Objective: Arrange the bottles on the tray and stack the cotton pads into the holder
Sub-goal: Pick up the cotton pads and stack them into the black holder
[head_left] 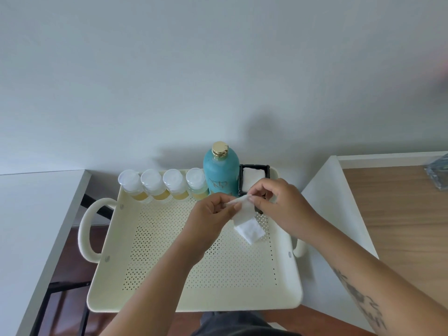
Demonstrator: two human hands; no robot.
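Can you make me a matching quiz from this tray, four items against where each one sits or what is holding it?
Items:
1. teal bottle
2. four small bottles
3. black holder
4. cotton pads

Places:
A. far left row on the cream tray
B. far right corner
C. pinched by both hands
D. between the small bottles and the holder

Pairs: 1-D, 2-A, 3-B, 4-C

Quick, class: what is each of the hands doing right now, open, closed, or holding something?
Left hand: closed, pinching the cotton pads.
Right hand: closed, pinching the same cotton pads at their top edge.
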